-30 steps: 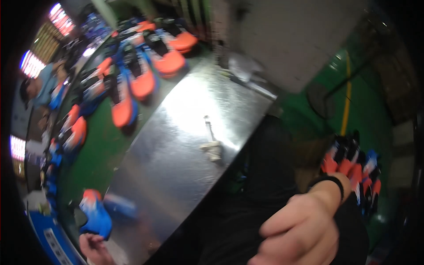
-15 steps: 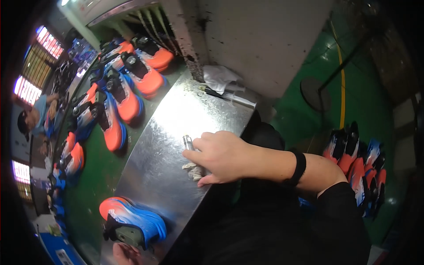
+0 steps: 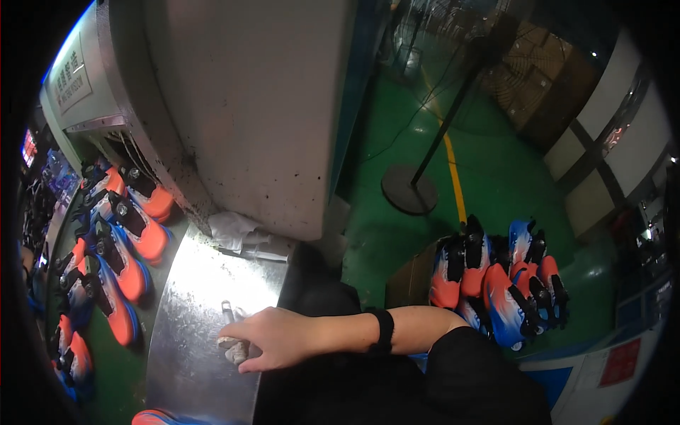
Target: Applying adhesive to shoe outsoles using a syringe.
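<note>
My right hand (image 3: 280, 338) rests over the metal table (image 3: 188, 347), a black band round its wrist. Its fingers and thumb close about a pale, crumpled cloth-like lump (image 3: 236, 350). Just beyond the fingers a small grey cylindrical piece (image 3: 227, 310) sticks out; I cannot tell whether the hand holds it too. Only the orange and blue tip of a shoe (image 3: 154, 417) shows at the lower edge, on the table. My left hand is out of view.
Orange and blue shoes (image 3: 129, 283) stand in rows on a green conveyor at left, beside a grey machine (image 3: 234, 113). A white cloth (image 3: 230, 230) lies at the table's far end. More shoes (image 3: 501, 297) fill a box at right, near a fan stand (image 3: 409, 190).
The view has swung to the right, bringing the shoe box and fan stand further in. The left hand and most of the near shoe have left the picture. The right hand keeps its grip.
</note>
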